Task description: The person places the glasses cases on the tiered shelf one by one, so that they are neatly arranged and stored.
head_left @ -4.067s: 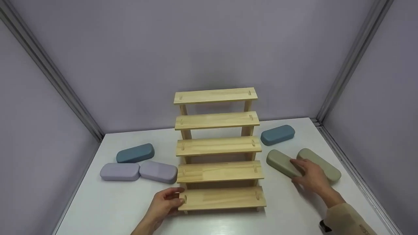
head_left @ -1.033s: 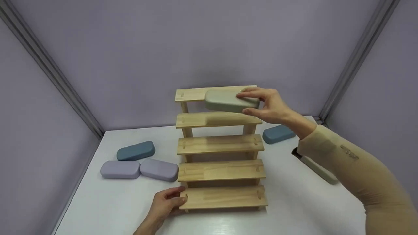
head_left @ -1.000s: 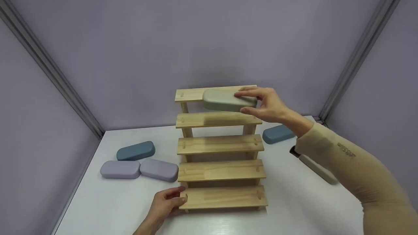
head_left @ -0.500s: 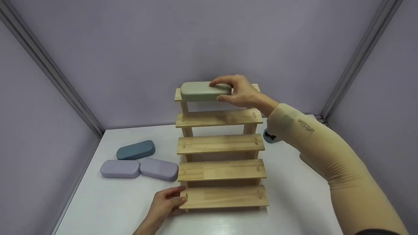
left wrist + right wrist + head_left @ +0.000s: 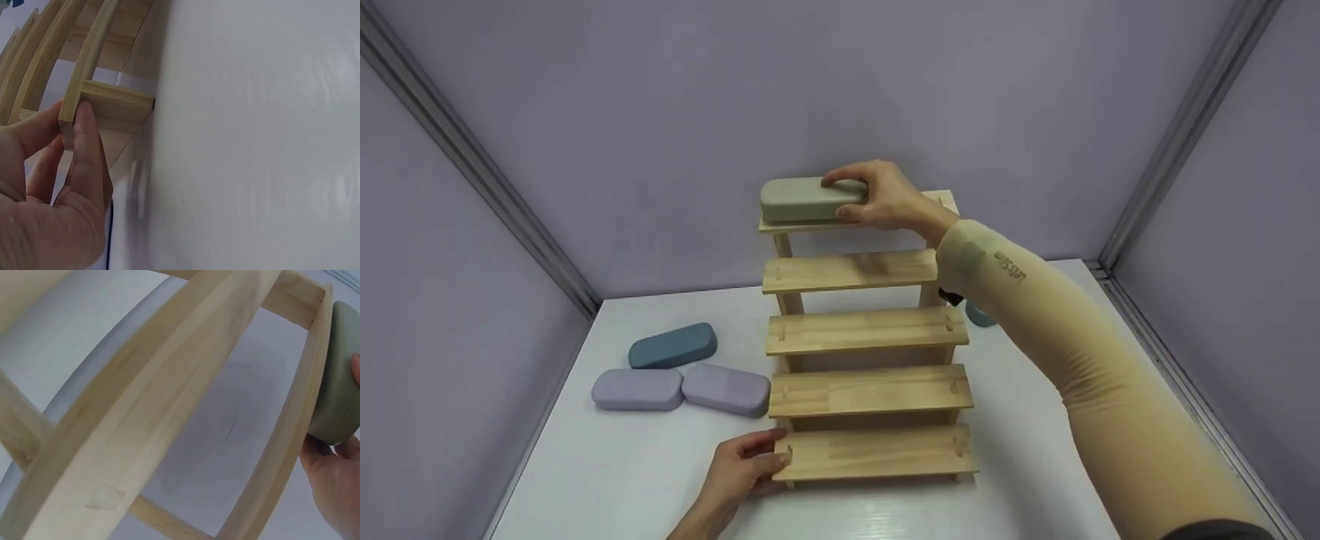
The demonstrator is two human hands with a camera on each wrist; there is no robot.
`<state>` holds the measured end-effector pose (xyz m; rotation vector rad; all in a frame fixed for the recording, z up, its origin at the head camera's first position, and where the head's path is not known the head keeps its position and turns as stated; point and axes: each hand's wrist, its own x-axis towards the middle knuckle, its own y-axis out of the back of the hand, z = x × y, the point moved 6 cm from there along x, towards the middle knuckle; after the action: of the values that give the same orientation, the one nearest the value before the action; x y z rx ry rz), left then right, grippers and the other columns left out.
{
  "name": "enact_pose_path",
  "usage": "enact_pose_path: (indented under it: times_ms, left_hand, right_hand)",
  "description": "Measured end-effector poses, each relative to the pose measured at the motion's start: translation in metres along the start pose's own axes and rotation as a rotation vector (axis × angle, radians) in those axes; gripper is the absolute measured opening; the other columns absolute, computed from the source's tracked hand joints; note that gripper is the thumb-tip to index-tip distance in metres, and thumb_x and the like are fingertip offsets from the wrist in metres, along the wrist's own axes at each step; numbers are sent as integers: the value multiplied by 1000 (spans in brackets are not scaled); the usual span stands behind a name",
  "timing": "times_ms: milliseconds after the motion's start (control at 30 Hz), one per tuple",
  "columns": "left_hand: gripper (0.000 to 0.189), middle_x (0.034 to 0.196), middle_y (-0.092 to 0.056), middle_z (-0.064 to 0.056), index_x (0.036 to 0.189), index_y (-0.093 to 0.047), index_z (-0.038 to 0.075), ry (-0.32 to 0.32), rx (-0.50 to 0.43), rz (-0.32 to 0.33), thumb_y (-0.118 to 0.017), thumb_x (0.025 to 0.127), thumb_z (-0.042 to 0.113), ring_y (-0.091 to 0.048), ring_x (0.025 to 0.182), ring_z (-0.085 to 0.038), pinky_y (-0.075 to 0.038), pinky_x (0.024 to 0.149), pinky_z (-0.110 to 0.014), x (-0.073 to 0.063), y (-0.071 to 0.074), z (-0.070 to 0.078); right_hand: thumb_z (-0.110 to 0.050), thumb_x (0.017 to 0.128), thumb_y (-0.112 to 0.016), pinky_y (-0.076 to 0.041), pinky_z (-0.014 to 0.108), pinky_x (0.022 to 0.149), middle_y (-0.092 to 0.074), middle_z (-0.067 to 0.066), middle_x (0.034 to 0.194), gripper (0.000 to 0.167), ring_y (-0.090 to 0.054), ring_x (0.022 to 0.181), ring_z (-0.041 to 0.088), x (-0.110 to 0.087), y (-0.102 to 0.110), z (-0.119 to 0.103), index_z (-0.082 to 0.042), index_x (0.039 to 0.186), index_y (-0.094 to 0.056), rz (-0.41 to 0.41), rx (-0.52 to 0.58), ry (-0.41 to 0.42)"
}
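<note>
In the head view, a tiered wooden display stand [image 5: 870, 330] rises in steps at the middle of the table. A sage green glasses case [image 5: 799, 196] lies along the left part of its top shelf. My right hand [image 5: 889, 196] grips the case's right end, thumb at the front and fingers over the top. The right wrist view shows the green case [image 5: 340, 377] right against the top shelf's edge, the hand [image 5: 337, 478] partly out of frame. My left hand [image 5: 739, 469] pinches the left end of the bottom shelf; the left wrist view shows these fingers [image 5: 87, 140] underneath it.
Left of the stand lie a blue glasses case [image 5: 673, 346] and two lilac glasses cases, one [image 5: 637, 389] touching the other [image 5: 726, 389]. Another blue case [image 5: 981, 315] is mostly hidden behind the right sleeve [image 5: 1050, 322]. A wall [image 5: 840, 90] stands close behind the stand.
My right hand has taken a green glasses case from the table at right, lifted it and carried it left and back onto the top shelf. My left hand has stayed at the bottom shelf.
</note>
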<state>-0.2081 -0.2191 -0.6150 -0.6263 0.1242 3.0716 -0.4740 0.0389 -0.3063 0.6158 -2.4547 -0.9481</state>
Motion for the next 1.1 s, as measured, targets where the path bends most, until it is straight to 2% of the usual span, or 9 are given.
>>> enact_pose_path:
  times_ms: [200,433,800,1100]
  left_hand:
    - [56,138,-77,-11,145,-74,1,6,14,-1,-89,91,8,-70,107,-10,-68,86,-26,-1,1,-3]
    - [56,134,-78,-11,145,-73,1,9,23,-5,-89,92,9,-72,103,-10,-68,85,-27,-3,4,-3]
    - [56,139,-75,-14,146,-72,0,-4,-3,-24,-87,93,7,-73,102,-10,-68,83,-26,-6,4,-3]
    - [55,125,-76,-8,145,-73,1,0,12,-25,-87,93,8,-73,98,-11,-67,82,-26,-4,5,-2]
  right_hand:
    - [-13,96,-85,-49,50,126,-67,13,160,55,-63,141,32,3,-7,5,-19,149,-74,-10,24,-11]
    - [-13,99,-82,-48,51,127,-67,11,161,52,-63,143,32,4,-13,7,-19,150,-73,-12,16,16]
    - [-13,100,-81,-45,52,129,-63,11,164,51,-59,146,32,1,-15,4,-20,149,-71,-19,18,15]
    - [-12,98,-78,-42,50,134,-57,10,172,75,-55,156,32,-1,-9,1,-16,169,-52,-13,-9,35]
